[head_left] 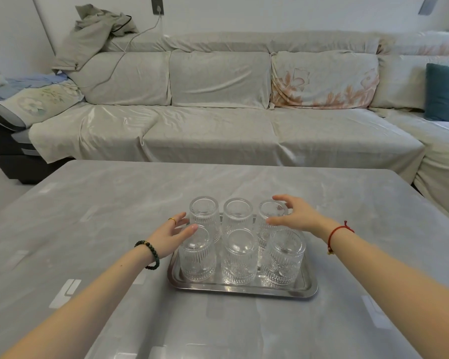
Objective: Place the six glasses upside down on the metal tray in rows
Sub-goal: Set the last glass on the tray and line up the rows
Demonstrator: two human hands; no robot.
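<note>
Several clear ribbed glasses stand upside down on the metal tray [244, 291] in two rows of three. The far row holds the back-left glass [204, 216], back-middle glass [237, 216] and back-right glass [270, 211]. The near row holds the front-left glass [197, 257], front-middle glass [240, 257] and front-right glass [284, 260]. My right hand [298, 216] curls around the upturned base of the back-right glass, thumb on its near side, fingers on its far side. My left hand [171, 237] is spread at the tray's left, fingertips against the front-left and back-left glasses.
The tray sits near the middle of a grey glossy table [88, 229]. A long sofa [218, 130] under a pale cover runs behind the table, with a teal cushion [445, 92] at the right and a jacket [96, 32] draped at the left.
</note>
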